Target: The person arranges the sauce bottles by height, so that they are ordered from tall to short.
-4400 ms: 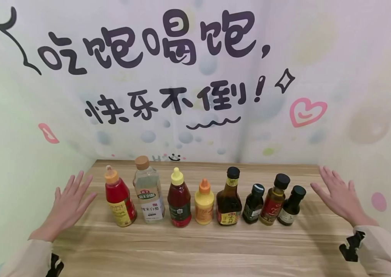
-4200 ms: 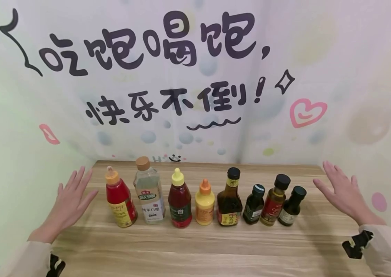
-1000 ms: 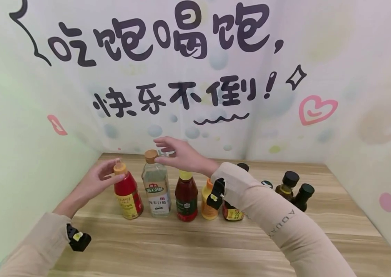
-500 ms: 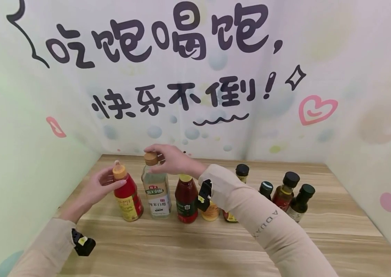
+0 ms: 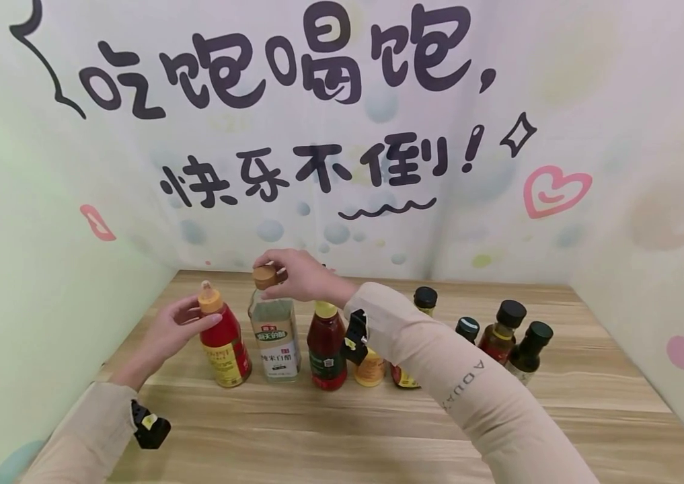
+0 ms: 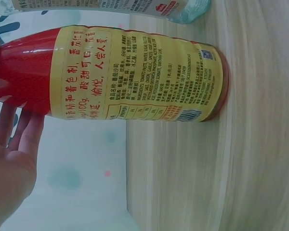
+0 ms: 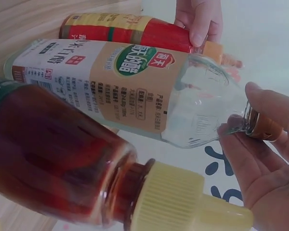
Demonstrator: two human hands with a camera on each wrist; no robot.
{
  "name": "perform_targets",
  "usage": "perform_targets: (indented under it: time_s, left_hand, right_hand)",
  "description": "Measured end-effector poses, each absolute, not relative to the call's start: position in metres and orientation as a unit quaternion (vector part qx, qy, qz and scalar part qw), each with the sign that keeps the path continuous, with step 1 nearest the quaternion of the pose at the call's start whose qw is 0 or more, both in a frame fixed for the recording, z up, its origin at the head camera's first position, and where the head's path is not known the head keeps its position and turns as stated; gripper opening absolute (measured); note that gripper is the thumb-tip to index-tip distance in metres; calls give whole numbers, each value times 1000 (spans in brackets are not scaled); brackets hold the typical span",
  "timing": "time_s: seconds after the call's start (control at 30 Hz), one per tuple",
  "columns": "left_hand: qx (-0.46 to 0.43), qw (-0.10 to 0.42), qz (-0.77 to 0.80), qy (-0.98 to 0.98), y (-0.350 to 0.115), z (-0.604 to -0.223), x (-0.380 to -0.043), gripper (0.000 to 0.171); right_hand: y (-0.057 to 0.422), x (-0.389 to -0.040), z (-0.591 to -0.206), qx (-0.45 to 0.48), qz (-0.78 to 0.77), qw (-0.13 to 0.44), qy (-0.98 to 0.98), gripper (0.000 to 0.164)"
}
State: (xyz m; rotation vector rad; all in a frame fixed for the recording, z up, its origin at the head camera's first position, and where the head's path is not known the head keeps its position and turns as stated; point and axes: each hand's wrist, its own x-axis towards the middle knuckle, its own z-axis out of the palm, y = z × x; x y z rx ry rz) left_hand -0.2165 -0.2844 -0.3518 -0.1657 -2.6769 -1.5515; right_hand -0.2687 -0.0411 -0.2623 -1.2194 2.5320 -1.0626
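— Wood-grain table (image 5: 317, 437) is lined with bottles; what is crowded in close?

— Beside the clear bottle (image 5: 275, 346), a brown bottle (image 5: 326, 353) is set. A yellow bottle (image 5: 370, 371) and several dark bottles (image 5: 497, 339) are partly hidden by the right sleeve (image 5: 438, 356).

— And the held pair?

— Both are stood upright, side by side, at the row's left end. The red bottle (image 5: 220, 336), yellow-labelled, is gripped near its neck by the left hand (image 5: 171, 329), thumb and fingers curled. The clear bottle's brown cap (image 5: 265, 277) is pinched by the right hand (image 5: 301, 274).

— Room?

— Open wood is shown before the row; its back edge is bounded by a printed curtain (image 5: 487, 222).
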Motion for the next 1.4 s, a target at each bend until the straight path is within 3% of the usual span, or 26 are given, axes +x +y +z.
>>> perform_targets:
  time_s: [0.4, 0.9, 1.4]
  left_hand:
    - [-54, 27, -502, -863, -284, -353, -214, 62]
    - [-55, 38, -501, -863, -284, -354, -214, 60]
    - [-70, 54, -503, -860, -284, -357, -212, 63]
  right_hand:
    - [-42, -271, -257, -418, -325, 74, 845, 37]
    - [-44, -277, -253, -349, -380, 135, 846, 35]
    - [-47, -277, -246, -374, -350, 116, 851, 27]
